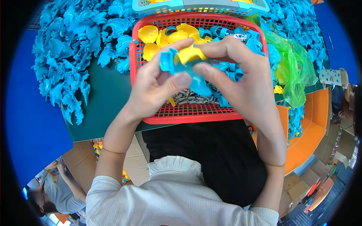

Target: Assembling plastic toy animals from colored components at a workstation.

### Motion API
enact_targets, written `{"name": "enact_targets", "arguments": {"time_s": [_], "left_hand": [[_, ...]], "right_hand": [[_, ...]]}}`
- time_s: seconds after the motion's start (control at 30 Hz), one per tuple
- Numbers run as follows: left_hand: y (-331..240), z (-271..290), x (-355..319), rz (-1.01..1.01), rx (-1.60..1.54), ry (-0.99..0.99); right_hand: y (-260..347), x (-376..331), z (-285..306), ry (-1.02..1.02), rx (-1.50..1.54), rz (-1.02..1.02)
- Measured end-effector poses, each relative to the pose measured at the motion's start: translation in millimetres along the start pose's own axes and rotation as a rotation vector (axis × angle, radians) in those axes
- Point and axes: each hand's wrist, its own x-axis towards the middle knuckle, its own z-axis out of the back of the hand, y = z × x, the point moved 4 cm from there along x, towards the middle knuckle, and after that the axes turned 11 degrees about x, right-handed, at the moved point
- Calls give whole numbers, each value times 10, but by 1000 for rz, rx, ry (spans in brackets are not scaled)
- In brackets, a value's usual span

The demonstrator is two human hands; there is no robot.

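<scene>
Above a red plastic basket (188,119), my left hand (151,84) is closed on a blue plastic part (200,86) with a short ring-like end. My right hand (245,73) pinches a yellow curved plastic piece (190,55) against the top of the blue part. Motion blurs both pieces a little, and I cannot tell whether they are joined. Inside the basket, yellow curved shells (148,34) lie at the left, blue ring-shaped parts (222,32) at the right, and small metal springs or pins (192,98) near the front.
Large heaps of blue plastic parts (68,49) cover the green table (109,101) at left and back right. Behind stands a grey-blue basket (203,4). A green plastic bag (296,71) lies at right, above an orange bin (316,116). Another person (62,188) sits at lower left.
</scene>
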Motion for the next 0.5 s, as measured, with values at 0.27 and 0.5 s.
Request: {"name": "enact_targets", "arguments": {"time_s": [0.27,0.5], "left_hand": [[14,115,21,121,-38,-71],[48,81,40,122,-20,-54]], "right_hand": [[-124,-74,92,-259,117,154],[-276,-224,-109,-84,298,-291]]}}
